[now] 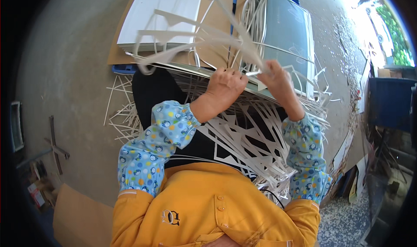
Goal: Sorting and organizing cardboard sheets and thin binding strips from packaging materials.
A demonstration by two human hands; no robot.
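My right hand (280, 83) is closed around one end of a bundle of pale waste strips (234, 23), which fan up and to the left, smeared by motion. Just left of it, my left hand (225, 87) has its fingers curled over the near edge of a thin board (173, 67) lying across my knees. A short white piece (253, 73) shows between the two hands. The undersides of my left fingers are hidden. More loose cut strips (243, 138) lie in a tangle over my lap and below the board.
Ahead on the left, a stack of white sheets (163, 12) rests on brown cardboard (115, 51). At the right of it stands a grey-green stack (286, 34) with strips draped over it. Scraps litter the floor (76, 73); a dark blue bin (391, 103) stands far right.
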